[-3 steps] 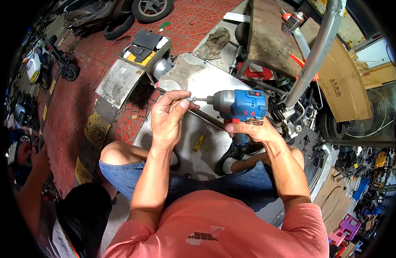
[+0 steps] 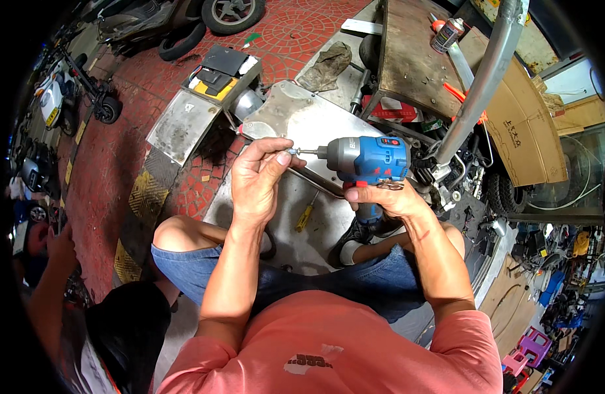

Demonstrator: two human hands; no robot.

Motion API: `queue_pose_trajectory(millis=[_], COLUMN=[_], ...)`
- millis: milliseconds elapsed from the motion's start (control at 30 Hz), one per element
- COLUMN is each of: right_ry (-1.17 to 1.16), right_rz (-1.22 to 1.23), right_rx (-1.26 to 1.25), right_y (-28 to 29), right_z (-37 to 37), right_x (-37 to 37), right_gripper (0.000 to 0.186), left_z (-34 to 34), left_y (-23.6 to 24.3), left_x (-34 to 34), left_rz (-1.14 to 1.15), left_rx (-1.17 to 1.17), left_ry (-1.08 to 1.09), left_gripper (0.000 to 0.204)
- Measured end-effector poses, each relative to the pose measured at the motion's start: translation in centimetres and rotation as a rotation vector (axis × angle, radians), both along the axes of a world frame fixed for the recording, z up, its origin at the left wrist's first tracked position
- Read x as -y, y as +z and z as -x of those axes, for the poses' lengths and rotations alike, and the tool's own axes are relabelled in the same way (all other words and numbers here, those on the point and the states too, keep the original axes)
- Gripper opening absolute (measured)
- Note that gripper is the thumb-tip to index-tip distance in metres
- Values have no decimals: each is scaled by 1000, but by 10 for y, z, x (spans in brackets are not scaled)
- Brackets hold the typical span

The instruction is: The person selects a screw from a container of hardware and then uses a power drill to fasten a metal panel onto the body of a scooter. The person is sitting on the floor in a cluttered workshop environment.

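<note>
Drill (image 2: 375,157) | right hand (image 2: 389,199) wrapped round grip | left hand (image 2: 255,184) pinching small part (image 2: 291,152) at bit (image 2: 311,152) tip

Power driver (image 2: 375,159): smooth plastic; bit (image 2: 310,152): metal. Panel (image 2: 309,119): smooth, metallic sheen. Tabletop (image 2: 411,56): matt wood. Rag (image 2: 327,67): rough cloth.

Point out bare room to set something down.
Red paving lies open between the black-and-yellow strip and the scooters at left. The bench is mostly bare left of the spray can. The silver panel is mostly bare between the rag and the drill. Crowded: the metal parts below the pole and the clutter at lower right.
</note>
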State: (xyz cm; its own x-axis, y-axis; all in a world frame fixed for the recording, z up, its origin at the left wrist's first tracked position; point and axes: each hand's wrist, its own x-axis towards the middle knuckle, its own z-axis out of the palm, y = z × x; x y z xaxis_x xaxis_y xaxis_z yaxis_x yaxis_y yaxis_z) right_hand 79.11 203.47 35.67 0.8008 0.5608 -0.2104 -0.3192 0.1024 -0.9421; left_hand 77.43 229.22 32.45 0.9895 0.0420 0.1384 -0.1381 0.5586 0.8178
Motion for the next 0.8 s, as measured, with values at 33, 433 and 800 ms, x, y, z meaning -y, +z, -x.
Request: queue_pose_trajectory(millis=[33, 433, 800], right_ry=[-1, -13, -19], right_rz=[-15, -66, -101], right_rx=[-18, -85, -116], right_y=[2, 7, 9], right_z=[0, 3, 3], right_x=[-1, -4, -3], right_gripper=[27, 31, 28], left_z=[0, 3, 3], left_y=[0, 3, 6], left_x=[0, -1, 2], left_rz=[-4, -49, -136], left_rx=[3, 87, 132], left_ry=[0, 23, 69], left_gripper=[23, 20, 23])
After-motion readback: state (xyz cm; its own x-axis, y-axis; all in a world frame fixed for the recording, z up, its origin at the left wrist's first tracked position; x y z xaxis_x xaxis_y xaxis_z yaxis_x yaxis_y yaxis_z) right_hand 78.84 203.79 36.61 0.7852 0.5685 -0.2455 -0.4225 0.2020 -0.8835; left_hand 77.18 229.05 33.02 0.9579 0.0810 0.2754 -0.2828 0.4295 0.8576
